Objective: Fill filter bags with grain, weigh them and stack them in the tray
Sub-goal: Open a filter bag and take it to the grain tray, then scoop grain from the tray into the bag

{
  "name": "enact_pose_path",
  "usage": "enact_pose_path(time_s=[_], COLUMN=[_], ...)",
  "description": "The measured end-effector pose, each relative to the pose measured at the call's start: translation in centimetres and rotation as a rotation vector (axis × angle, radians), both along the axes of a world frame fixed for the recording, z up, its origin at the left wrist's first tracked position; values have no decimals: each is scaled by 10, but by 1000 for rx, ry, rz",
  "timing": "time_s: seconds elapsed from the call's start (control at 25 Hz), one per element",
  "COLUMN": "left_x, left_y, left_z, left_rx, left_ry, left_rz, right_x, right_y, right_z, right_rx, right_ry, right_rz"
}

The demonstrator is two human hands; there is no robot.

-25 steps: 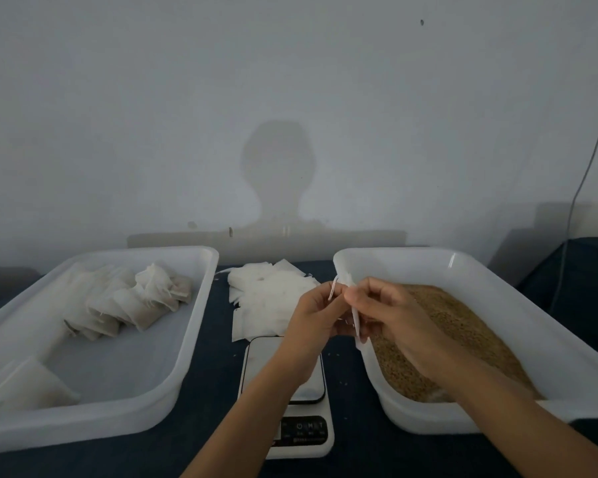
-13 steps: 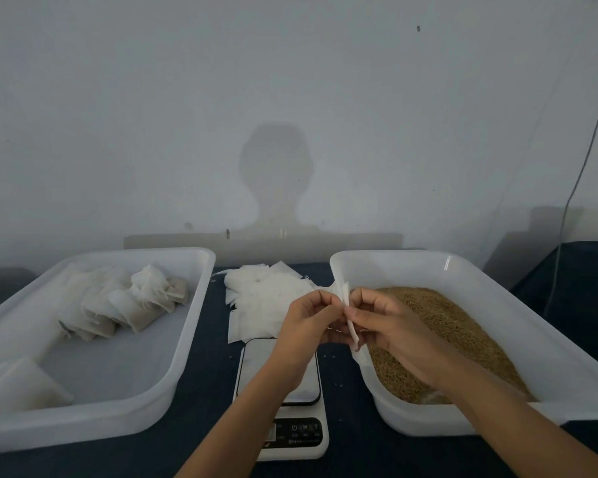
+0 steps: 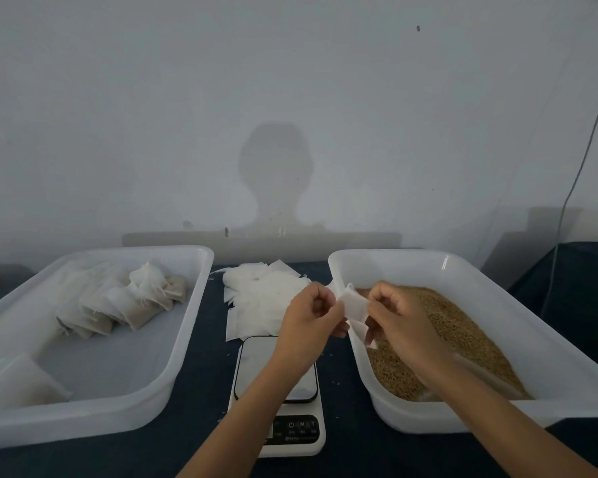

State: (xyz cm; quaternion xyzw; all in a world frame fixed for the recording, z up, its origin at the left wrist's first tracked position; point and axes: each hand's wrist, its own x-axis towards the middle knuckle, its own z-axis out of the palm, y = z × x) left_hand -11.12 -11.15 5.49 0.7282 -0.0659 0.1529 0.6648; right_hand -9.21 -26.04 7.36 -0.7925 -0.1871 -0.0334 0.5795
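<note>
On the far left of the worktop [image 3: 201,439] sits the white tray [image 3: 173,367] where our filled bags [image 3: 118,305] lie in a loose, overlapping row along its back half, with one more flat packet [image 3: 18,381] alone at the near left corner. Between the tray and the grain tub lies the pile of empty filter bags [image 3: 259,298], and just in front of it the scale [image 3: 280,391], its platform bare and partly crossed by our left forearm.

Our left hand [image 3: 308,319] is raised above the scale's far edge, its fingers [image 3: 320,300] curled in and pinching the left edge of one empty filter bag [image 3: 354,307]. The bag hangs between our two hands, roughly upright, its long axis running from top to bottom and leaning slightly toward the tub; its top corner stands just above our knuckles. Our right hand [image 3: 401,319] pinches the opposite edge, fingers curled likewise, so both hands are equally close to the bag.

What matters for us next is the bag's place over the near left rim of the grain tub [image 3: 497,298]: the grain [image 3: 463,332] lies directly below and to the right of our right hand. We judge the mouth is being parted, not yet filled, and whether it has actually opened we cannot tell.
</note>
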Motion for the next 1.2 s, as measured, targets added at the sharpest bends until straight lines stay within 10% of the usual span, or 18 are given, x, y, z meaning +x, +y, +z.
enact_pose_path(time_s=[0.32,0.52,0.76,1.2], left_x=[33,38,49,48], left_y=[-33,-56,-58,-63], left_z=[3,-28,-34,-29], left_rx=[651,817,923,1157], left_ry=[-299,-381,-338,-322], left_rz=[-70,4,37,-12], right_x=[15,32,60,87], right_y=[-37,-68,-122,-149], right_z=[-5,-17,-44,-29], right_rx=[6,-33,-1103,-1327], right_ry=[-141,160,195,-76], right_rz=[-255,-254,-196,-271])
